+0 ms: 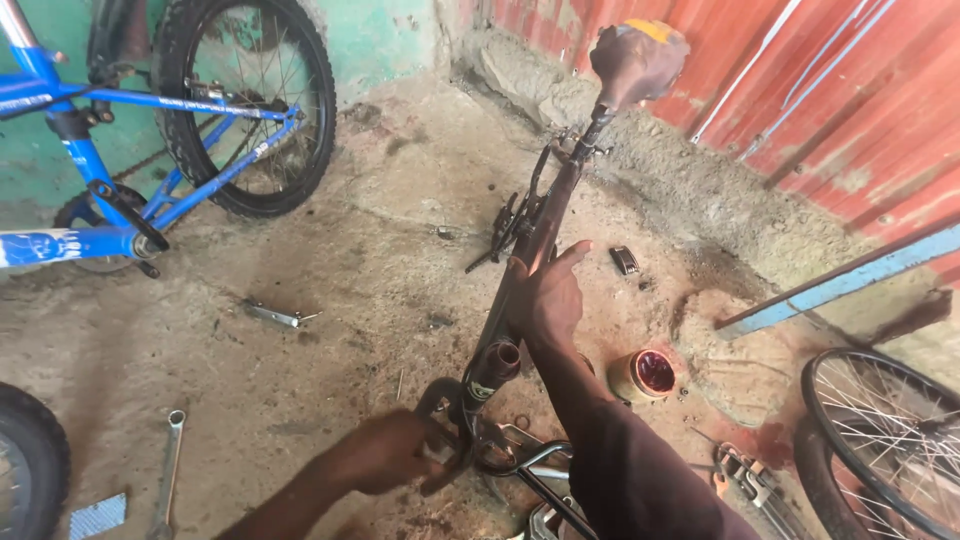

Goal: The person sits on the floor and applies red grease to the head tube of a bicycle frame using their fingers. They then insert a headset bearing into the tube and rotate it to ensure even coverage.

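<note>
A dark, rusty bicycle frame (pixel 535 235) lies tilted on the dirt floor, its worn brown saddle (pixel 635 60) pointing away from me. My right hand (pixel 545 300) grips the frame tube above the bottom bracket shell (pixel 495 365). Lower down, my left hand (pixel 385 452) is closed around the crank area near the frame's base; what it holds is blurred and partly hidden.
A blue bicycle (pixel 130 130) stands at the upper left. A wrench (pixel 168 470) and a small metal part (pixel 272 315) lie on the floor. A red grease tin (pixel 645 375) sits right of the frame. A spoked wheel (pixel 885 440) lies at right, below a red corrugated wall (pixel 800 80).
</note>
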